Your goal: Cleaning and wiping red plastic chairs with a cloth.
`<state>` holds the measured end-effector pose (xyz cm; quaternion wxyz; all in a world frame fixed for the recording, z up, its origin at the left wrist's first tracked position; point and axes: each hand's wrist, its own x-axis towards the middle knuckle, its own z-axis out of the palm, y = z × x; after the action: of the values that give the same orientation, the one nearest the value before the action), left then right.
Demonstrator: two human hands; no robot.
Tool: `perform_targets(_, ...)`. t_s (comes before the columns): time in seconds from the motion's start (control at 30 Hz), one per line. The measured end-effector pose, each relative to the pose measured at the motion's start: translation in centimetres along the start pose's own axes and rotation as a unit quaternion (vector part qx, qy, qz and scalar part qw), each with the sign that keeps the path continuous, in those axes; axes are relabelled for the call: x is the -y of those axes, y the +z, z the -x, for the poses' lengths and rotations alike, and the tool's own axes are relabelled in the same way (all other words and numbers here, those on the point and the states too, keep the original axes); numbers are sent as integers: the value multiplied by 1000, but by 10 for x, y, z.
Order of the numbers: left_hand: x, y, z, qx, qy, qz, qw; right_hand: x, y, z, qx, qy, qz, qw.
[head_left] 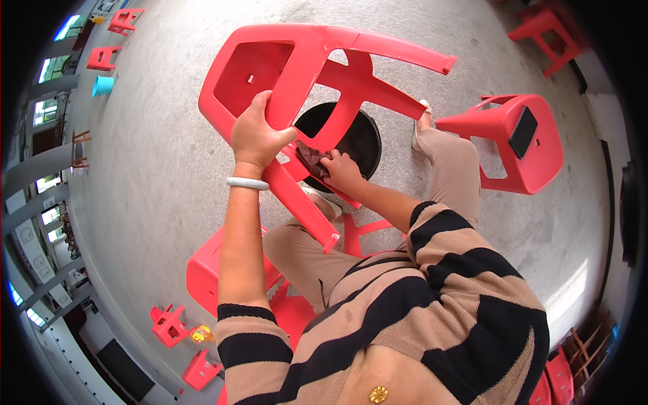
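A red plastic stool is tipped on its side in front of me, its legs pointing right and toward me. My left hand, with a pale bangle at the wrist, is closed around the near part of its frame. In my right hand is a bunched dark brown cloth, pressed against the stool's lower bar. Just beneath and behind the stool stands a round black tub on the floor; the stool hides part of it, so its contents cannot be made out.
To the right stands another red stool with a dark phone on its seat. A further red stool is close by my left leg. A blue bucket and several red stools are scattered farther off. My feet flank the tub.
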<state>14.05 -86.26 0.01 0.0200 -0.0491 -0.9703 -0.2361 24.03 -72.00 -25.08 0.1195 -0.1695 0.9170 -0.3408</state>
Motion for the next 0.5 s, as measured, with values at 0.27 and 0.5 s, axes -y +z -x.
perform_targets(0.27, -3, -1, -7, -3, 2, -28, 1000, -39, -32, 78, 135, -64, 93, 984)
perform_targets(0.5, -1, 0, 1, -28, 12, -5, 1000, -70, -64, 76, 277, 95, -4, 956)
